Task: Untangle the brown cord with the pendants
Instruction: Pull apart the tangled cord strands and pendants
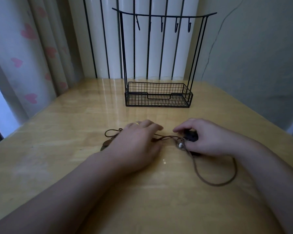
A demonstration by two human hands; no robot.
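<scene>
Brown cord (215, 182) mid-table; left hand (137, 142) flat, right hand (208, 139) gripping dark pendant (190, 135).

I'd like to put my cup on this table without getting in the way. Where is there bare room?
Bare wood lies between the wire basket and the two hands, and on the left between the curtain and the left hand. It is crowded around the brown cord, which runs from the left hand, under the right hand, and loops out toward the near right.
</scene>
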